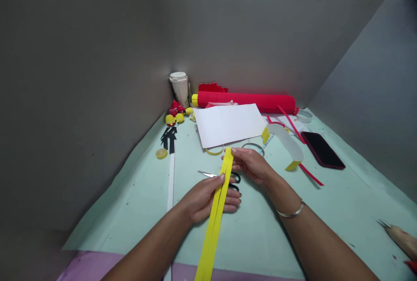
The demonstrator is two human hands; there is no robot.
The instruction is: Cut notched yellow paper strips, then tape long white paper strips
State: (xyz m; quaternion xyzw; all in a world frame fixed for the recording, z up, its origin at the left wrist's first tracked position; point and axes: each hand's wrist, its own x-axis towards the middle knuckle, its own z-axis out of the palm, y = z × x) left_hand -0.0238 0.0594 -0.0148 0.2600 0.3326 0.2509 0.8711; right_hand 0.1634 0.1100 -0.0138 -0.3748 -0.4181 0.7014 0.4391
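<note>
The yellow strip (216, 224) lies in left hand (206, 198), thumb over half-open fingers, right hand (252, 164) pinching beyond, probably for straightness.

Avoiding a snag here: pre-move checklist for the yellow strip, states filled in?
1. Strip held by left hand: ok, thumb on top.
2. Strip's far end held by right hand: ok.
3. Strip's near end in view: not ok, cut off by the frame's bottom edge.
4. Scissors clear of left hand: cannot tell, partly hidden behind it.
5. Phone clear of strip: ok, off to the right.
</note>
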